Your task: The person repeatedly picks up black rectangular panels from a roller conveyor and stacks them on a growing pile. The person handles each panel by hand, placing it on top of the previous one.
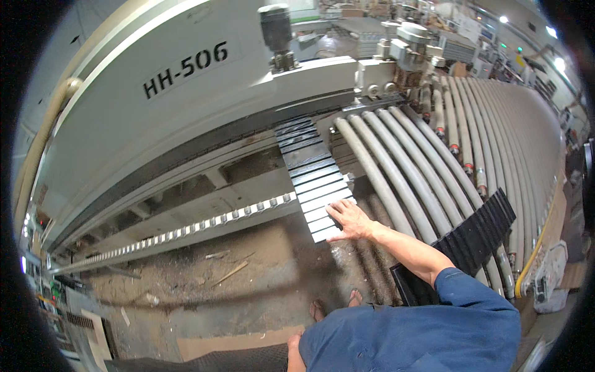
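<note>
My right hand (350,221) reaches in from the right and rests on the near end of a row of dark, glossy slats (319,170). Its fingers are spread across the slat surfaces, with the thumb apart near the row's end. The slats lie side by side, and the row runs from the machine's edge toward me. Light reflects brightly off the nearer ones. At the lower edge, only a small part of my left arm or hand (294,341) shows beside my blue shirt; its fingers cannot be made out.
A large pale machine (186,80) fills the left and back. A toothed conveyor chain (204,224) runs along its front. Metal rollers (403,164) stretch rightward, with a row of black slats (477,232) lying across them. Wood scraps (232,273) litter the floor.
</note>
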